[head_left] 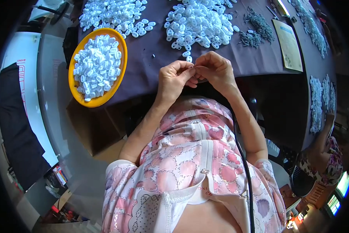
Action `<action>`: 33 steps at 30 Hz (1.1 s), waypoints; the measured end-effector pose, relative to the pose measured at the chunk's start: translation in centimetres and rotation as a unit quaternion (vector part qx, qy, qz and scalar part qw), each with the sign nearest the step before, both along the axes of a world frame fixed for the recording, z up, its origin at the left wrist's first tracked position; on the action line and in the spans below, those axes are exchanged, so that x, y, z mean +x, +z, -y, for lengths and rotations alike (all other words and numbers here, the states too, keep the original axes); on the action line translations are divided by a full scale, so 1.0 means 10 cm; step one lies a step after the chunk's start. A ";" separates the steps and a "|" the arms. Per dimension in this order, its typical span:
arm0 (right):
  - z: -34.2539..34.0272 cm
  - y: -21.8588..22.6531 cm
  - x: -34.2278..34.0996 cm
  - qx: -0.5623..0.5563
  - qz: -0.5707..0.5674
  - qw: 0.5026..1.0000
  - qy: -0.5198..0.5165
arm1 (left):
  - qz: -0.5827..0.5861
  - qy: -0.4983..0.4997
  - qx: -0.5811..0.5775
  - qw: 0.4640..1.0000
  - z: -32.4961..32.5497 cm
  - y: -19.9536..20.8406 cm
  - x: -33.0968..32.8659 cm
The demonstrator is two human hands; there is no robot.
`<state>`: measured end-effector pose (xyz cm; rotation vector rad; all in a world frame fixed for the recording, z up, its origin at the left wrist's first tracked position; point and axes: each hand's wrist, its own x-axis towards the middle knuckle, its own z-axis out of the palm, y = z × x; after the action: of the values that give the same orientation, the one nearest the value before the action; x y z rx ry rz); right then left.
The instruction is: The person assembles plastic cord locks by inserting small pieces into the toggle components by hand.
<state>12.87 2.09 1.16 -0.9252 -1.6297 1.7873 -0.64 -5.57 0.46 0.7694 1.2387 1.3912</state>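
Note:
My left hand (pixel 175 79) and my right hand (pixel 218 72) meet in front of the table's near edge, fingertips pinched together. Whatever lies between the fingers is too small and too covered to name. Just beyond the fingertips, a couple of small white oval plastic pieces with holes (pixel 188 59) trail off a large heap of the same pieces (pixel 199 27). To the right of this heap lies a pile of small dark grey screw-like parts (pixel 256 29), with a white piece among them.
An orange oval basin (pixel 124 58) full of white pieces stands at the table's left edge. Another white heap (pixel 112 13) lies behind it. A tan booklet (pixel 287 44) rests at right. Further right, a person (pixel 322 155) sits by more white piles (pixel 316 105). A black cable (pixel 244 167) hangs down my front.

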 end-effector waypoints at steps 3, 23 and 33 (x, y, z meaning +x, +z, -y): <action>-0.02 -0.02 -0.10 0.047 -0.003 0.999 -0.002 | 0.017 0.049 -0.011 0.999 0.01 -0.02 -0.12; -0.18 0.02 -0.10 0.347 0.153 0.925 0.017 | 0.086 0.088 -0.014 0.992 -0.11 -0.04 -0.14; -0.16 -0.10 0.19 0.057 -0.001 0.998 -0.025 | 0.078 0.039 -0.011 0.996 -0.29 -0.14 0.06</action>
<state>14.75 3.72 0.17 -0.9047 -1.6729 1.6435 -0.04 -2.68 -0.91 0.5894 1.1710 1.4697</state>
